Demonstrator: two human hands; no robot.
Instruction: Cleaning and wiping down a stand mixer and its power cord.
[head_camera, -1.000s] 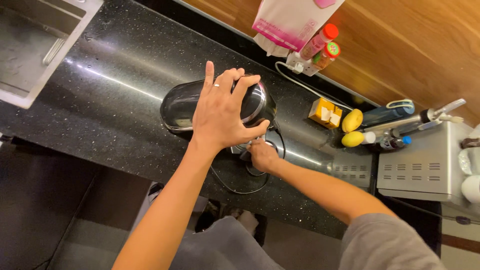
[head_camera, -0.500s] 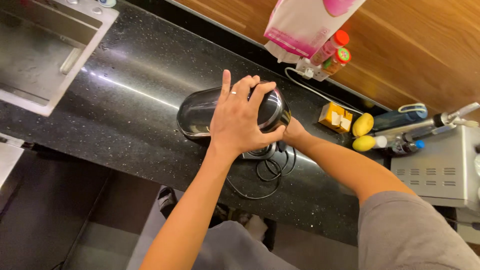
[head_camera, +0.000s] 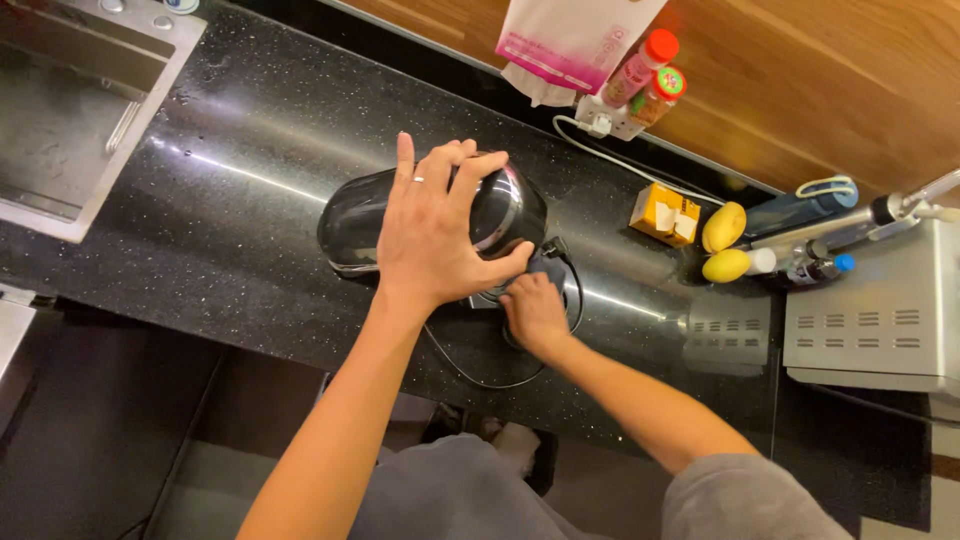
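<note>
A black stand mixer (head_camera: 440, 215) with a chrome band sits mid-counter on the black speckled countertop (head_camera: 230, 150), well right of the steel sink (head_camera: 70, 110). The left hand (head_camera: 435, 235) lies spread flat over the mixer's top, fingers apart and pressing down rather than closed round anything. The right hand (head_camera: 533, 312) is curled at the mixer's near right base, where the black power cord (head_camera: 480, 375) loops toward the counter's near edge; whether it actually pinches the cord or a knob cannot be told. To the far right stand a yellow carton (head_camera: 665, 213), two lemons (head_camera: 724, 245), bottles and a grey appliance (head_camera: 870, 320). The risk, as I judge it, is that the heavy mixer slides or tips on the glossy stone if the top hand pushes sideways, or that the slack cord snags and drags. Compared with half a second ago, the right hand has come out from behind the mixer to its near side, while the left hand stays planted on top.
</note>
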